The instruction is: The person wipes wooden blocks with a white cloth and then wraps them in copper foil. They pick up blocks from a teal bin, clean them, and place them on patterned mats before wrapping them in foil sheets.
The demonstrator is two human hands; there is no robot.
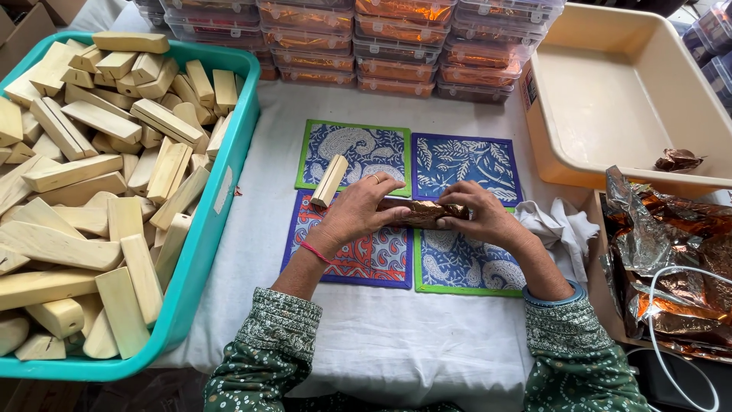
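We've got both hands closed round one copper-foil-wrapped block [422, 213], held level just above the middle of four printed cloth mats [354, 152]. L hand [352, 214] clamps the block's left end w/ fingers curled over the top, ring on one finger, red thread at the wrist. R hand [476, 215] pinches the right end, fingertips [456, 207] pressed on the foil. The block sits between the two hands, over the seam where the mats meet.

One bare wooden block [329, 181] lies tilted on the upper-left mat, touching the back of our L hand or just beside it; can't tell which.

Far left: a teal plastic tub [216, 198] heaped w/ pale wooden blocks [91, 191]. Top of view: stacks of clear lidded boxes [396, 46] w/ orange-copper contents. Upper right: a cream plastic tray [610, 99], one crumpled foil scrap [677, 160] near its front rim. Right edge: a pile of copper foil sheets [671, 259], a white cable [671, 336] looped over them. A white rag [560, 225] is bunched just beside our R wrist. All of it rests on a white cloth-covered table [396, 336].
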